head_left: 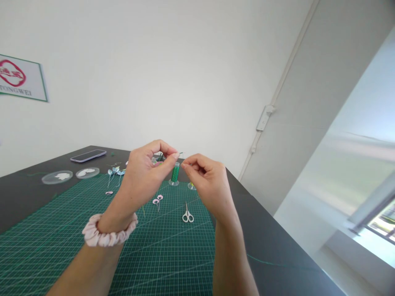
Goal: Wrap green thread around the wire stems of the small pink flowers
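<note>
My left hand (148,166), with a pale scrunchie (108,236) at its wrist, is raised above the cutting mat with thumb and forefinger pinched. A short, thin dark strand (181,153) sticks out from those fingertips; whether it is wire or thread is unclear. Close to its right, my right hand (210,176) is also pinched, and what it holds is too fine to make out. Behind the fingers stands a spool of green thread or wire (175,174). A second, yellowish spool (191,186) is partly covered by my right hand. White-handled scissors (187,214) lie below the hands.
The green gridded cutting mat (166,255) covers much of the dark table (259,230). Small pink petal shapes on stems (157,200), pale-blue leaf pieces (115,171), two clear dishes with white bits (57,177) (87,172) and a phone (88,155) lie leftward. A white wall stands behind.
</note>
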`<state>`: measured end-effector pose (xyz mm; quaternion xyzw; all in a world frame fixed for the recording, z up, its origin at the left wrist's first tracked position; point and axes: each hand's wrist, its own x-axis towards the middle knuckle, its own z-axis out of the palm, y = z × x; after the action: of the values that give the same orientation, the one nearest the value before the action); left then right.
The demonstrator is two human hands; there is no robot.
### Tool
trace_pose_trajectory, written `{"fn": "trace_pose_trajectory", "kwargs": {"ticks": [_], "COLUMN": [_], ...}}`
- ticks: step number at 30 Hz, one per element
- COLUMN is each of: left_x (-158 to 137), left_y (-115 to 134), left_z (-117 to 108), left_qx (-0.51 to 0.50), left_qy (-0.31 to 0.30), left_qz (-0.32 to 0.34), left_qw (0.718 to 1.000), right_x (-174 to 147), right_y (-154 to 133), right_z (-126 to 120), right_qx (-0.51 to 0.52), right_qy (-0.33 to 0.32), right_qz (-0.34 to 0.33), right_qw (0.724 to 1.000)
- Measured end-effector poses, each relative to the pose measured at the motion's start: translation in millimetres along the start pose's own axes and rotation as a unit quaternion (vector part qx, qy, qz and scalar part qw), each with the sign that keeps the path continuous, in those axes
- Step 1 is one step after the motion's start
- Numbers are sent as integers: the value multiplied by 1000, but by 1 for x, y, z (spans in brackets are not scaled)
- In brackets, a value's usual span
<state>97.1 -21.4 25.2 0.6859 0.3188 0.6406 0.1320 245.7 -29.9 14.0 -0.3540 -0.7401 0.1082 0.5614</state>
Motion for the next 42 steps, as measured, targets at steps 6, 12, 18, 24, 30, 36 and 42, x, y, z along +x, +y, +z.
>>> {"fn": "trace_pose_trajectory", "kwargs": {"ticks": [6,12,18,24,30,36,42], "left_x": [0,-1,0,-1,-1,-1,0], "left_y": [0,-7,-9,-8,-11,-9,-4], "left_z": [2,3,2,4,7,8,8], "left_qx": [-54,-135,-143,-129,-140,-138,-98], "left_qy": [-9,-64,-84,-74,-63,-59,-40], "left_qz": [-37,-79,-81,-91,-104,-110,-95], "left_qw": [998,986,983,985,983,983,990], "right_x": [0,0,1,1,1,-1,-4], "right_y": [0,4,7,6,4,0,-7], "right_z": [3,3,3,6,8,7,4], "right_qx": [-1,4,4,-5,-13,-29,-66], "right_qy": [4,21,21,23,7,-3,-7], "right_qz": [0,8,13,7,-1,-5,-19], "right_qw": [1000,1000,1000,1000,1000,1000,998]}}
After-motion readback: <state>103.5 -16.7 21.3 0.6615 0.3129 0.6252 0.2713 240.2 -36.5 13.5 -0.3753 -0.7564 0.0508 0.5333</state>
